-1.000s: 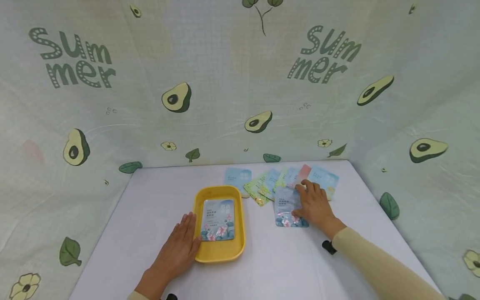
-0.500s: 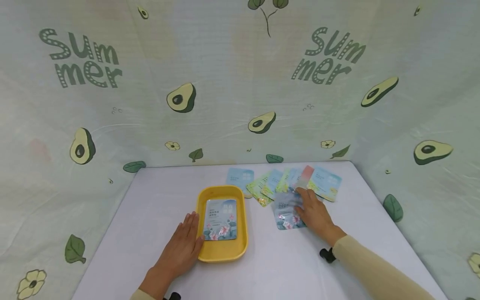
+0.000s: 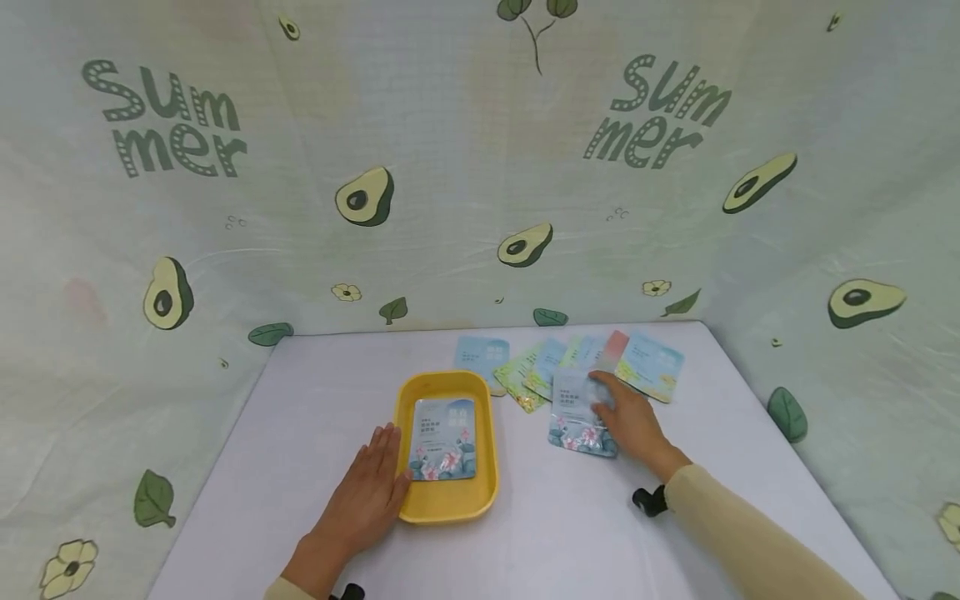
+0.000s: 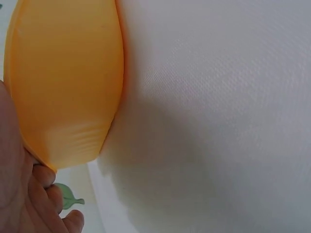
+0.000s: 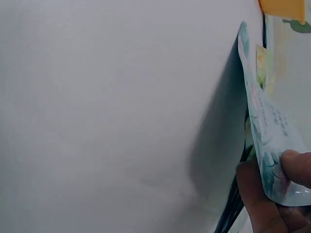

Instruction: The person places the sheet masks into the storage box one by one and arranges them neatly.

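Observation:
My right hand (image 3: 633,421) pinches a blue-grey sachet (image 3: 577,417) printed with pink flowers by its right side. In the right wrist view the sachet (image 5: 265,121) is raised off the table, with the thumb (image 5: 297,167) on its face and fingers behind it. My left hand (image 3: 363,496) rests with straight fingers along the left rim of a yellow tray (image 3: 447,508). A similar flowered sachet (image 3: 442,440) lies flat inside that tray. In the left wrist view the fingers touch the outer wall of the tray (image 4: 68,82).
Behind the tray lies a light blue sachet (image 3: 480,356). A fanned row of overlapping packets runs to the right, among them a green one (image 3: 517,379), a pink-topped one (image 3: 615,350) and a blue one (image 3: 651,367). A printed cloth hangs behind the white table (image 3: 540,533).
My right hand has taken hold of the flowered sachet and lifted its edge off the table. The left hand stays at the tray. The view has shifted slightly.

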### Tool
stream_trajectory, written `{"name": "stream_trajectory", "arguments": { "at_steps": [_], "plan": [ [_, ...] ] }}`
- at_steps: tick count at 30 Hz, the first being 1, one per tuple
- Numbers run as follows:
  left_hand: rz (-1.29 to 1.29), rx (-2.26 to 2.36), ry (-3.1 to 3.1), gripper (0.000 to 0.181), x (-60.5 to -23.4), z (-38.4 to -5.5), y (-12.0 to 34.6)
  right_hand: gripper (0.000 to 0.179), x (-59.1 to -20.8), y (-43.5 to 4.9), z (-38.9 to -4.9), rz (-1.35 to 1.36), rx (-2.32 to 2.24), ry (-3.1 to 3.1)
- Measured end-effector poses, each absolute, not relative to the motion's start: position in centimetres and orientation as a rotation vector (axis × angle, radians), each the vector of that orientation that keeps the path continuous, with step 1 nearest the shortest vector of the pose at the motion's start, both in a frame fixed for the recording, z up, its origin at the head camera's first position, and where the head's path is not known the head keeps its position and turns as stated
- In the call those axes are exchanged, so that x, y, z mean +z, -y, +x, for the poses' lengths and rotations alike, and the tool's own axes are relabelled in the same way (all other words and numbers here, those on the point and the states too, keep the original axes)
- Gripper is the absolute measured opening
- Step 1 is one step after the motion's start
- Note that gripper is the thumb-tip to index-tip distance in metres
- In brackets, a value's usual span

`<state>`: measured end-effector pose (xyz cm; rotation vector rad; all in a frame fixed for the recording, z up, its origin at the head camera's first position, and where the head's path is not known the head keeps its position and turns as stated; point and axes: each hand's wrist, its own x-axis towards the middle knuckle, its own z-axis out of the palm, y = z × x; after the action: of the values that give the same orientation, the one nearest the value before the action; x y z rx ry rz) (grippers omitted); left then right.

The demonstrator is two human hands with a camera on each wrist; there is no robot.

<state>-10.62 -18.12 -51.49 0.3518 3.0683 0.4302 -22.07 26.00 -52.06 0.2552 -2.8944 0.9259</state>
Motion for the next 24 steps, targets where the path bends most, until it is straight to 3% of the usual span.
{"name": "stream_trajectory", "arguments": {
  "at_steps": [11,24],
  "plan": [
    [0.360,0.413,-3.079,0.073,-51.7,-10.8,17.9,0.054,-50.7,-27.5,-23.6,0.019,1.313,2.919],
    [0.385,0.408,-3.056,0.075,-51.3,-10.9,18.4,0.053,-48.4,-25.8,-24.4,-0.024,1.420,2.864]
  ]
}}
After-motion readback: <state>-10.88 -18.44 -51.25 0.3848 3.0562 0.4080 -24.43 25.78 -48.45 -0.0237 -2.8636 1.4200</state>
